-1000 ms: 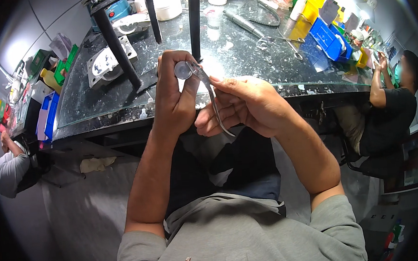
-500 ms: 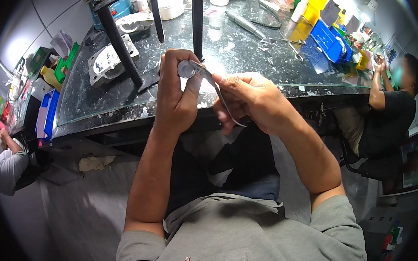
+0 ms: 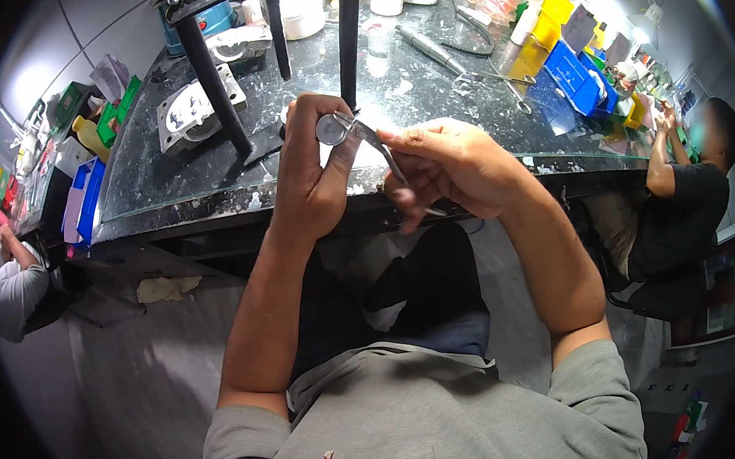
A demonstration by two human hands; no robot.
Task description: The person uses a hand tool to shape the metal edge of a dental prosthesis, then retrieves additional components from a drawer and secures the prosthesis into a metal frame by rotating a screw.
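Observation:
My left hand [image 3: 309, 170] is closed around a small grey round piece [image 3: 331, 130], its flat face showing beside the thumb. I cannot make out its exact kind. My right hand [image 3: 456, 165] grips metal pliers [image 3: 377, 145] with curved handles. Their head lies at the right edge of the round piece, close to my left thumb and fingertips. One handle runs down past the right thumb; the tip of the other shows below the fingers. Both hands are above the front edge of the dark workbench [image 3: 289, 192].
A black metal frame [image 3: 211, 83] stands left of my hands, by a metal flask half [image 3: 200, 109]. Further right lie a handpiece [image 3: 432, 49], scissor-like tool [image 3: 510, 84] and blue bin [image 3: 573, 74]. One person [image 3: 685, 185] sits at right, another [image 3: 17, 284] at left.
The plier handles now appear spread apart, where they looked close together before. My right hand has shifted slightly right. The left hand keeps its hold, moving only a little.

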